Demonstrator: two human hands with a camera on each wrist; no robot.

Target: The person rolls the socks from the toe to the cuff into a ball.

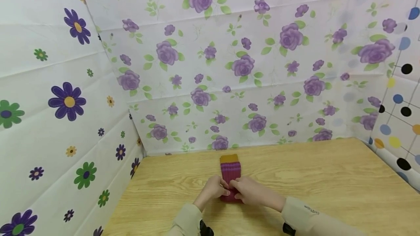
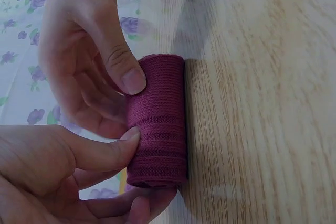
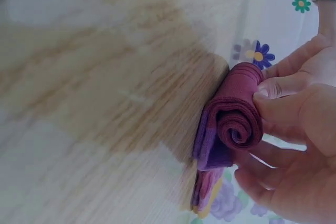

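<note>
A maroon knitted sock (image 1: 231, 174) lies lengthwise on the wooden table, with purple stripes and a mustard far end. Its near part is wound into a tight roll, whose spiral end shows in the right wrist view. My left hand (image 1: 214, 188) pinches the left side of the roll, thumb on top and fingers beneath. On the right side my right hand (image 1: 251, 191) grips the same roll, its thumb (image 2: 134, 81) pressing the knit. Beyond the roll the flat part of the sock (image 3: 212, 179) stretches away. Whether one sock or a stacked pair is there, I cannot tell.
The wood-grain table (image 1: 311, 177) extends to both sides. A rose-patterned sheet (image 1: 242, 94) hangs behind its back edge, a daisy-patterned sheet (image 1: 49, 130) on the left and a dotted sheet (image 1: 398, 126) on the right.
</note>
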